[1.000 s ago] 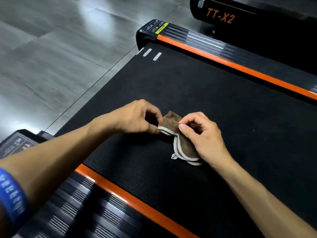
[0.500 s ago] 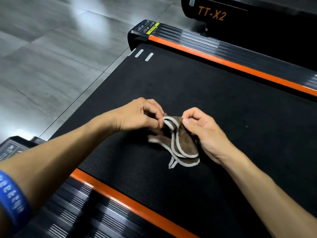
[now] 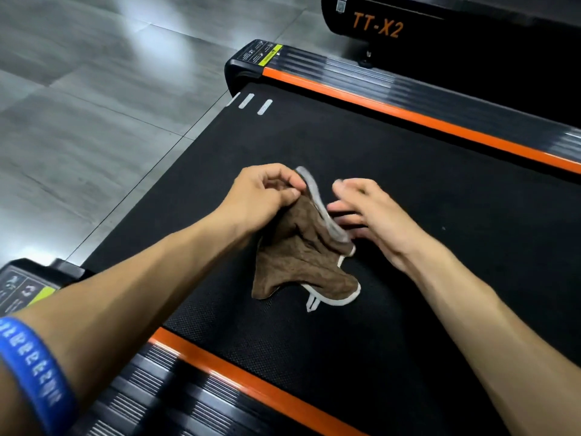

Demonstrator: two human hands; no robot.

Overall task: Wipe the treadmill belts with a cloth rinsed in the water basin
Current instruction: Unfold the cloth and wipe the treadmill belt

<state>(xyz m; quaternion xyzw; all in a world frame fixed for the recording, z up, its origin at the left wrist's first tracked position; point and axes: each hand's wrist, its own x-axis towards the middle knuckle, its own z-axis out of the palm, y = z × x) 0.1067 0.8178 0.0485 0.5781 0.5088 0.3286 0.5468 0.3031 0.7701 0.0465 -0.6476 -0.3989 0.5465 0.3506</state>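
A brown cloth (image 3: 298, 259) with a white hem lies partly unfolded on the black treadmill belt (image 3: 424, 190). My left hand (image 3: 267, 196) pinches the cloth's upper corner and holds it lifted off the belt. My right hand (image 3: 367, 212) is just to the right of the cloth, fingers spread and blurred by motion, its fingertips near the raised hem; I see nothing gripped in it. The cloth's lower part rests on the belt. No water basin is in view.
Orange-edged black side rails run along the belt at the back (image 3: 408, 99) and at the front (image 3: 239, 382). A second black machine marked TT-X2 (image 3: 377, 26) stands behind. Grey tiled floor (image 3: 94, 121) lies to the left.
The cloth has been opened out from a small folded bundle. My left hand now lifts one corner higher, and my right hand has let go of the hem and opened.
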